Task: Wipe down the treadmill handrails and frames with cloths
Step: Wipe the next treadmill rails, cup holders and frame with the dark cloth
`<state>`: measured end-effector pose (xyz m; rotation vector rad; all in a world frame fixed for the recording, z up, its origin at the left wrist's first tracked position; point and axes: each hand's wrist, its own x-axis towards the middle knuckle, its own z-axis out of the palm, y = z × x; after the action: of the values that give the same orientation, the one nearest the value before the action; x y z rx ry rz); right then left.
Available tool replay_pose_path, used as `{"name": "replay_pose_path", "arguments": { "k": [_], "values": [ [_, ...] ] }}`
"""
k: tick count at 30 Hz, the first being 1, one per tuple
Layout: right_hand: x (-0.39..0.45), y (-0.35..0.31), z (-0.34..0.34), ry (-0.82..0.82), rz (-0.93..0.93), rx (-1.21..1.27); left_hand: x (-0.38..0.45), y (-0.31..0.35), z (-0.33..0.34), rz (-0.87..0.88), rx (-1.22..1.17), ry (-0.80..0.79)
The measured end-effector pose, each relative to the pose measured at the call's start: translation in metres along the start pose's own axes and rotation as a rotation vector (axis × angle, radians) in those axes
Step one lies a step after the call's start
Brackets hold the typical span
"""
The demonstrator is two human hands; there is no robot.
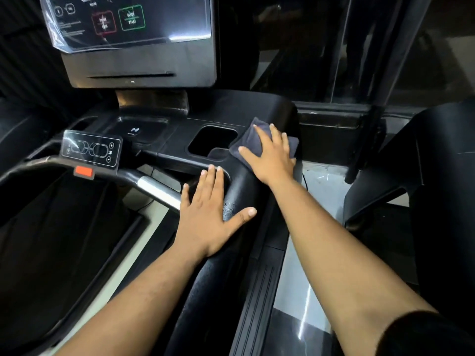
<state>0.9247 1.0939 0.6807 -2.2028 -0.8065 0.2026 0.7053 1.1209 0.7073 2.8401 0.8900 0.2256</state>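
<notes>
Right hand (pixel 270 160) flat on dark grey cloth (pixel 259 142), fingers (pixel 276 134) straight and spread, pressing cloth down, nothing curled round it. Cloth folded, lying on top of right handrail (pixel 239 201) where rail meets console tray, just right of cup-holder recess (pixel 212 142). Left hand (pixel 208 211) also flat, fingers straight, thumb out across rail top; palm resting on same rail, nearer the body than cloth; holding nothing.

Key relation: rail's long axis running from cloth back toward the body, down and slightly left in view. Unwiped length lying behind cloth, under and past left hand. Right hand the one on cloth, so nearer for the stroke; left hand sitting in the path, likely needing to lift or slide off if wipe comes back along rail. Judging: mid-wipe at far end of right rail, most of task still ahead.

Surface: black textured plastic, wet-looking speckles just by left thumb. Chrome-and-black front crossbar (pixel 156 186) to the left with orange-red safety tab (pixel 83 172) and small clear control panel (pixel 91 151). Console screen (pixel 133 21) above, plastic film on it. Running belt (pixel 51 240) lower left, ribbed side rail (pixel 257 304) lower right.

Room: dim, grey glossy floor (pixel 303 265) to the right, another dark machine (pixel 437 188) beyond.
</notes>
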Motion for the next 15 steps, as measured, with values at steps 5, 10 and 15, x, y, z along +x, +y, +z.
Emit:
{"name": "replay_pose_path", "arguments": {
  "k": [5,10,15],
  "values": [
    [-0.07,-0.006,0.03,0.078,-0.181,-0.018,-0.001,-0.002,0.0,0.007,-0.036,0.041],
    [-0.049,0.01,0.017,0.04,-0.211,0.062,-0.002,-0.004,-0.001,0.015,-0.137,0.062],
    [-0.049,-0.013,0.013,0.015,-0.046,-0.013,-0.012,-0.002,-0.006,0.049,-0.233,0.067]
  ]
}}
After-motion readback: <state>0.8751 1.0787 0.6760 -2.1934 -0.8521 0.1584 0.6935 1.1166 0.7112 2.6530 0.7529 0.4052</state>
